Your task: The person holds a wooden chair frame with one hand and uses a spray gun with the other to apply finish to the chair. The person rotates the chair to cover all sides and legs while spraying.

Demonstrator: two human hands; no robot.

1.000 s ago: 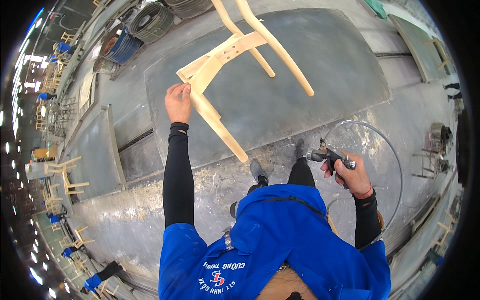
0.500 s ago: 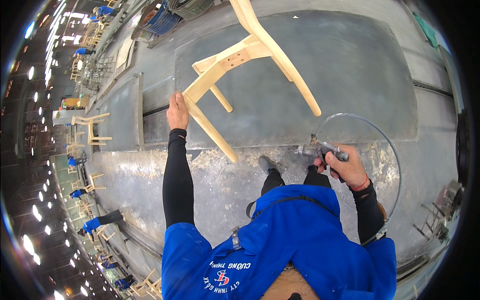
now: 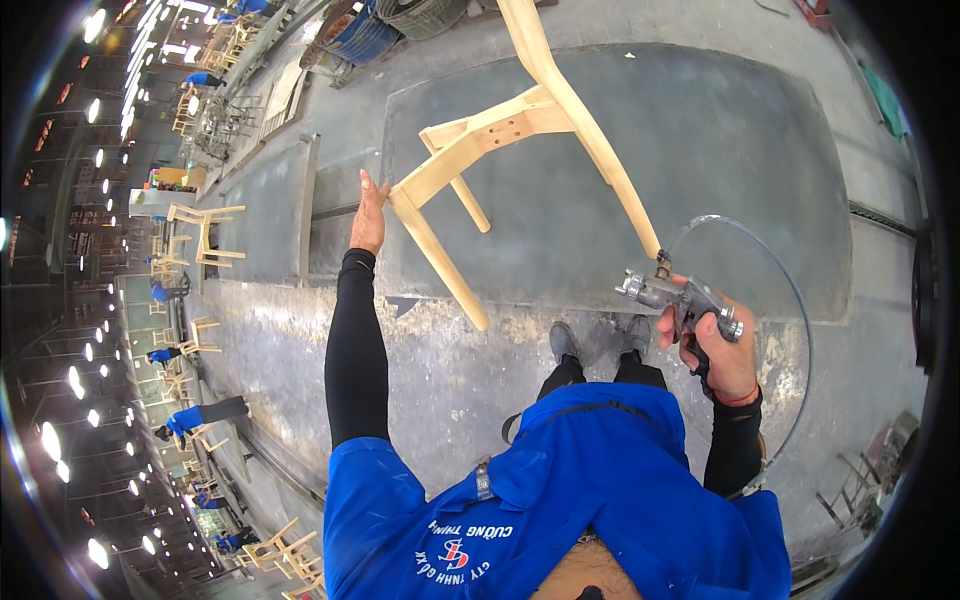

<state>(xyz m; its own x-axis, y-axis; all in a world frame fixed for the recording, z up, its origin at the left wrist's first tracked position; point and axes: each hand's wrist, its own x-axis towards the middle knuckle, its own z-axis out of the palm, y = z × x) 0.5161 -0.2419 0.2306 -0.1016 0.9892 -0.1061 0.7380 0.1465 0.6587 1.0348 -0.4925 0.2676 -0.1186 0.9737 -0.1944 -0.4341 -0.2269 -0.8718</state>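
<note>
In front of me a pale, unpainted wooden chair frame [image 3: 445,172] stands tilted in view, with legs, rails and a long curved back post. Beside its left corner is my left hand [image 3: 369,218], fingers stretched out and apart. The fingertips meet the wood's edge or lie just next to it; I cannot tell which. My right hand [image 3: 732,358] is wrapped round a metal spray gun [image 3: 660,292], whose nozzle points left, below the end of the back post. From the gun a thin grey hose [image 3: 800,290] loops round to the right of my forearm.
A large dark mat-like panel [image 3: 740,180] lies on the floor beneath the chair. Blue and grey tubs [image 3: 362,38] stand at the far left. More chair frames [image 3: 208,232] and several workers in blue line the left side. Metal racks [image 3: 870,465] are at the right.
My left hand's fingers have loosened from the chair's corner and straightened. The spray gun has turned slightly, still in my right hand. The whole view has shifted, moving the scene rightward.
</note>
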